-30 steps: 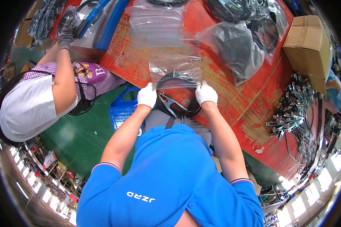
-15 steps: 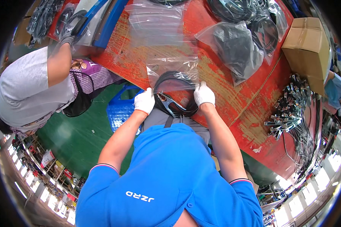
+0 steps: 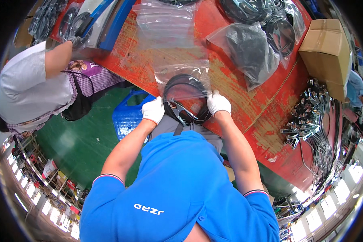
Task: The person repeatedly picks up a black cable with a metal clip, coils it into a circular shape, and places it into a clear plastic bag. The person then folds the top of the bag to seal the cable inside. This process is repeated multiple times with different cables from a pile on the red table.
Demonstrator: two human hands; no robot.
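A clear plastic bag (image 3: pixel 162 73) lies at the near edge of the red table, with a coil of black cable (image 3: pixel 186 76) inside at least its upper part. A silver metal clamp (image 3: pixel 177 109) rests within the coil, near my lap. My left hand (image 3: pixel 153 110), in a white glove, is closed on the bag's left side beside the coil. On the opposite side, my white-gloved right hand (image 3: pixel 219 104) pinches the bag's right edge. Just beyond lies a stack of flat clear bags (image 3: pixel 165 30). Fingertips are partly hidden by the plastic and gloves.
Bagged black cables (image 3: pixel 252 48) lie at the far right, beside a cardboard box (image 3: pixel 326 42). Several metal clamps with cables (image 3: pixel 306 121) are heaped on the right. At left, a co-worker's gloved hand (image 3: pixel 77 41) is near a blue-framed device (image 3: pixel 113 30). A blue plastic stool (image 3: pixel 127 117) stands below.
My right hand has shifted slightly right and down at the bag's edge; my left hand is nearly still. The co-worker's arm has moved, and the blurred plastic around that hand is gone.
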